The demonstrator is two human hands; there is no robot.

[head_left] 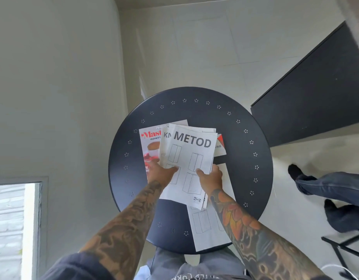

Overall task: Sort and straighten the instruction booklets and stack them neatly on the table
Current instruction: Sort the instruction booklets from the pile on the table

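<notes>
**White booklets half gathered on the round table**

Paper covers fan out loosely over the dark table [255, 168]. Both hands pinch the METOD booklet [191, 158]: the left hand [160, 174] at its near left edge, the right hand [212, 177] at its near right, each grip closed on it. Beneath METOD lie a booklet marked "KN" [165, 146], a red magazine [149, 146] and a red-cornered leaflet [220, 147]. Another booklet [207, 225] lies nearer, apart. Squaring looks barely begun. Lower titles are covered.
</notes>
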